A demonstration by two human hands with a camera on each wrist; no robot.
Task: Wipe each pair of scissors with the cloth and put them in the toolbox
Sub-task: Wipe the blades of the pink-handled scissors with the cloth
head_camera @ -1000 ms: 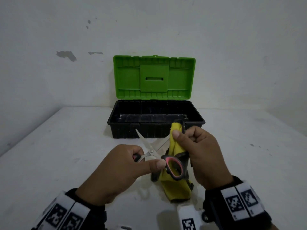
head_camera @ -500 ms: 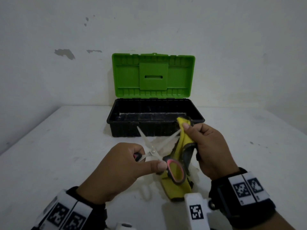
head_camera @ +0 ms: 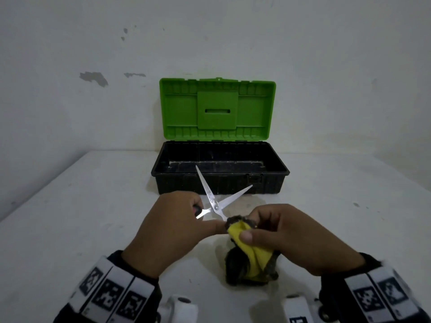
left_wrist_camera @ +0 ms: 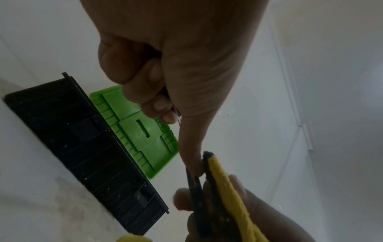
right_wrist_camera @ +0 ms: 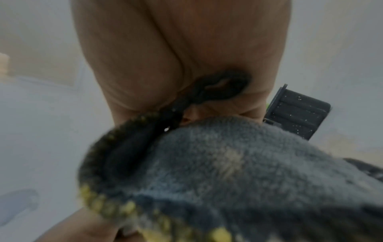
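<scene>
Open-bladed scissors (head_camera: pixel 215 203) are gripped by left hand (head_camera: pixel 170 231), tips toward toolbox (head_camera: pixel 277 170) directly ahead; cloth (head_camera: pixel 251 250) is clutched by right hand (head_camera: pixel 300 238) at the handle.

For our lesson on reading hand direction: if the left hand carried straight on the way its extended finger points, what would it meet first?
The left hand points rightward at the cloth that the right hand holds; its fingertip already seems to touch it.

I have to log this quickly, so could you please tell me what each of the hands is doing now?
Left hand: grips the scissors, blades spread.
Right hand: holds the cloth around the scissors' handle.
</scene>
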